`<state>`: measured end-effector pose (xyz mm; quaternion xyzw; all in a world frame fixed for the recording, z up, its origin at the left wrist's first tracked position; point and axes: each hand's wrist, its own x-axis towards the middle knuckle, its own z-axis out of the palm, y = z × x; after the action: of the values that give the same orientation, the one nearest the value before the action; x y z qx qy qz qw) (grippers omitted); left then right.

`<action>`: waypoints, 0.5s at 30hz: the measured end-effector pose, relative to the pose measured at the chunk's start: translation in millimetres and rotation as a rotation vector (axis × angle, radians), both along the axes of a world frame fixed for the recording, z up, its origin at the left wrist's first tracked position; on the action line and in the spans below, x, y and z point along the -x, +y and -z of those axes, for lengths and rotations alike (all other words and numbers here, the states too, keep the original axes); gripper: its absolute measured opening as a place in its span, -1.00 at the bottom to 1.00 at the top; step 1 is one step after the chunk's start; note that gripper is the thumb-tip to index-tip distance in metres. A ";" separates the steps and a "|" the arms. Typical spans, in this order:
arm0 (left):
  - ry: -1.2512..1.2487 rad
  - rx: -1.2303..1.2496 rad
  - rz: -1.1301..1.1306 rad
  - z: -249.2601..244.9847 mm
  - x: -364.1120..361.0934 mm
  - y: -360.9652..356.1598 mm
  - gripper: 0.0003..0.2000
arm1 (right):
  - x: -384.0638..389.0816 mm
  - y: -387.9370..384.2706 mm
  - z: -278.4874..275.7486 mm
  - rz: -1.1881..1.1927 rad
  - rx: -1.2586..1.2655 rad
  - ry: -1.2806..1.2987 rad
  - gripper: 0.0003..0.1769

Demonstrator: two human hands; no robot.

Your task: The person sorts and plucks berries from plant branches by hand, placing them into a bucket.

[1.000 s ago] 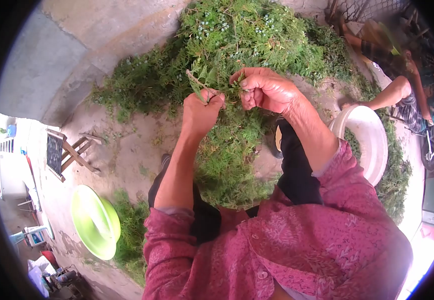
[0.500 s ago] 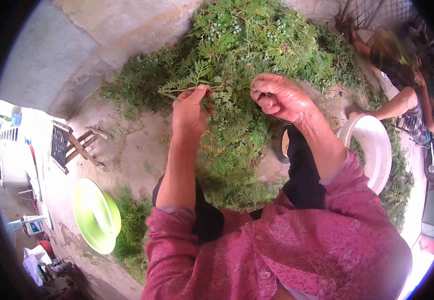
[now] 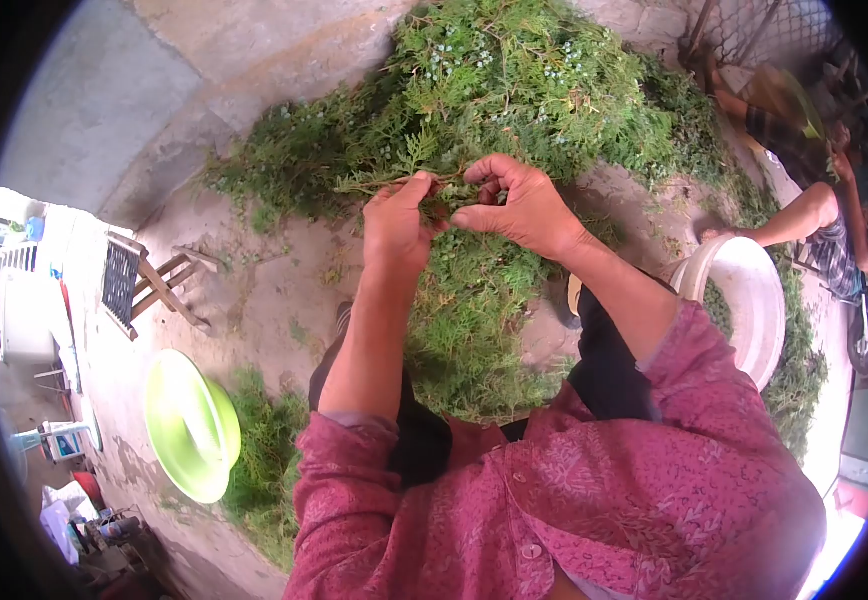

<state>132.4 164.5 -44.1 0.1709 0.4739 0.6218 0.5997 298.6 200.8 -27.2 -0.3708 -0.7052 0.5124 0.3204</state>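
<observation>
My left hand [image 3: 397, 225] is closed, with thumb and finger pinching a thin woody stem of an evergreen branch [image 3: 416, 152]. Flat, scaly green sprays stick out on both sides of that hand. Close by on the right, my right hand [image 3: 522, 208] has its thumb and forefinger apart around the leafy end of the stem. The other fingers of that hand curl inward, and whether anything lies in the palm is hidden. Beyond both hands rises a large heap of evergreen cuttings [image 3: 524, 90], dotted with small bluish-green cones.
A lime-green basin [image 3: 226, 425] stands at the left beside more cuttings, with a folding stool [image 3: 159, 285] behind it. At my right is a white bucket [image 3: 759, 310] with greenery inside. Another person [image 3: 804, 215] sits at the far right, near a wire fence.
My right hand has come left and down to the branch, and its thumb and forefinger have spread from a closed shape. My left hand still pinches the stem, slightly further right.
</observation>
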 end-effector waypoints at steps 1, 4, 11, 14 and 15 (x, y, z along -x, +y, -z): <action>-0.007 0.006 -0.012 -0.8 -0.8 -0.6 -0.88 | 1.4 -0.8 -0.5 -0.003 -0.001 0.000 -0.45; -0.013 0.016 -0.027 -5.4 -0.1 -3.6 -0.88 | 5.0 -2.6 -0.4 0.017 -0.038 -0.077 -0.40; 0.061 0.064 -0.049 -7.7 -2.4 -7.6 -0.86 | 12.5 -2.2 8.6 -0.029 -0.029 -0.013 -0.42; 0.052 -0.004 -0.094 -9.6 -3.7 -8.2 -0.87 | 12.4 -2.9 9.0 -0.044 -0.031 -0.006 -0.44; 0.052 -0.004 -0.095 -9.8 -4.9 -8.4 -0.87 | 12.1 -3.8 7.8 -0.048 -0.024 -0.007 -0.46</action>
<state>137.3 156.0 -34.3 0.1654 0.4956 0.6458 0.5568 286.6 197.1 -35.0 -0.3517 -0.7211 0.5101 0.3102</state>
